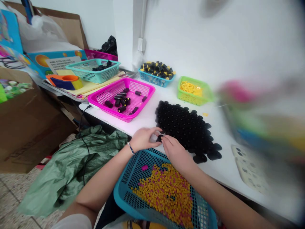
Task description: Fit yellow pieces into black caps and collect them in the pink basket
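My left hand (144, 138) pinches a small black cylindrical piece (159, 138) between thumb and fingers at the table's front edge. From the other side my right hand (175, 151) meets it, fingertips pressed together at the piece; whether they hold something small is hidden. Directly beyond stands a dense cluster of black cylindrical pieces (183, 124) on the white table. Below my hands, a teal basket (126, 197) rests at my lap, holding many tiny yellow and pink pieces (164, 194) and one larger magenta piece (144, 167).
A pink basket (95, 101) with black cylinders stands left on the table (114, 125). Behind are a blue basket (152, 79) of black-and-yellow pieces and a green basket (195, 99) of yellow rings. A turquoise basket (95, 76) sits farther left. Blurred coloured things fill the right side.
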Demonstrator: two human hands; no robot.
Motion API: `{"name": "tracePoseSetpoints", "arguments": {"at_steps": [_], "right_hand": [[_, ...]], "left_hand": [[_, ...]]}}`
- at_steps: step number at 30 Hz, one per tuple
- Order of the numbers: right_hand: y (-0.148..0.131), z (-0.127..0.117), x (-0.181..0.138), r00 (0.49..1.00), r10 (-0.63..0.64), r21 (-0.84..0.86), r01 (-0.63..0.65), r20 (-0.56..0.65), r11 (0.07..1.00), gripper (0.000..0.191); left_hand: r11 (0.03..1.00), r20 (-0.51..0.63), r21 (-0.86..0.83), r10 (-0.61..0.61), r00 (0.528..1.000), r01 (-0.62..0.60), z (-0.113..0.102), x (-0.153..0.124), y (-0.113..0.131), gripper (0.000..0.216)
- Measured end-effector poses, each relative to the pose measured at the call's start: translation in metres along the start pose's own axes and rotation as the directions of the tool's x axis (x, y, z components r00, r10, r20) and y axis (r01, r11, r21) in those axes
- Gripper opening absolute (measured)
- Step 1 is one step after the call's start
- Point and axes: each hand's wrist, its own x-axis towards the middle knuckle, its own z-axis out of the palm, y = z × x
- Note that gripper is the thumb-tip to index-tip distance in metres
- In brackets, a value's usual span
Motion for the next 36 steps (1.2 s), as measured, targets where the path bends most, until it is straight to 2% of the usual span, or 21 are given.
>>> {"name": "tracePoseSetpoints", "arguments": {"at_steps": [10, 14, 17, 19, 21, 23, 25, 27, 30, 32, 34, 36], "right_hand": [[-0.002, 0.011, -0.002, 0.998, 0.06, 0.018, -0.06, 0.004, 0.998, 0.039], [-0.001, -0.015, -0.002, 0.984, 0.158, 0.172, -0.143, -0.077, 0.975, 0.033], [-0.012, -0.041, -0.021, 0.952, 0.288, 0.285, -0.25, -0.101, 0.925, 0.032], [-0.024, -0.048, -0.044, 0.959, 0.284, 0.334, -0.271, 0.013, 0.903, 0.03], [-0.036, -0.042, -0.07, 0.948, 0.198, 0.355, -0.28, 0.251, 0.892, 0.026], [-0.044, -0.027, -0.095, 0.867, 0.126, 0.32, -0.307, 0.481, 0.896, 0.024], [-0.049, -0.009, -0.116, 0.776, 0.114, 0.248, -0.332, 0.62, 0.91, 0.024], [-0.05, 0.006, -0.132, 0.721, 0.13, 0.202, -0.355, 0.68, 0.913, 0.022], [-0.048, 0.02, -0.146, 0.686, 0.136, 0.209, -0.395, 0.714, 0.894, 0.019], [-0.046, 0.027, -0.15, 0.668, 0.135, 0.211, -0.411, 0.732, 0.887, 0.022], [-0.045, 0.033, -0.153, 0.656, 0.138, 0.196, -0.409, 0.742, 0.891, 0.02], [-0.044, 0.039, -0.156, 0.66, 0.141, 0.176, -0.389, 0.738, 0.904, 0.02]], "left_hand": [[0.998, 0.004, 0.045, 0.041, 0.999, -0.041, 0.001, -0.002, -0.002, 0.047], [0.993, -0.007, 0.096, 0.068, 0.998, -0.067, 0.001, -0.003, 0.0, 0.042], [0.987, -0.004, 0.12, 0.113, 0.994, -0.112, 0.003, -0.004, 0.0, 0.034], [0.981, -0.005, 0.135, 0.144, 0.99, -0.142, 0.004, -0.005, -0.001, 0.031], [0.973, -0.022, 0.169, 0.161, 0.987, -0.155, 0.005, -0.006, -0.003, 0.03], [0.965, -0.04, 0.212, 0.17, 0.985, -0.157, 0.005, -0.006, -0.003, 0.03], [0.958, -0.052, 0.245, 0.168, 0.984, -0.151, 0.005, -0.006, -0.002, 0.029], [0.954, -0.057, 0.267, 0.154, 0.986, -0.133, 0.005, -0.006, 0.003, 0.029], [0.947, -0.047, 0.296, 0.149, 0.988, -0.129, -0.001, -0.006, 0.017, 0.027], [0.941, -0.056, 0.318, 0.141, 0.988, -0.116, -0.015, -0.005, 0.025, 0.027], [0.94, -0.163, 0.34, 0.089, 0.983, -0.028, -0.039, -0.001, 0.028, 0.03], [0.933, -0.396, 0.331, 0.0, 0.918, 0.143, -0.07, 0.006, 0.025, 0.044]]}}
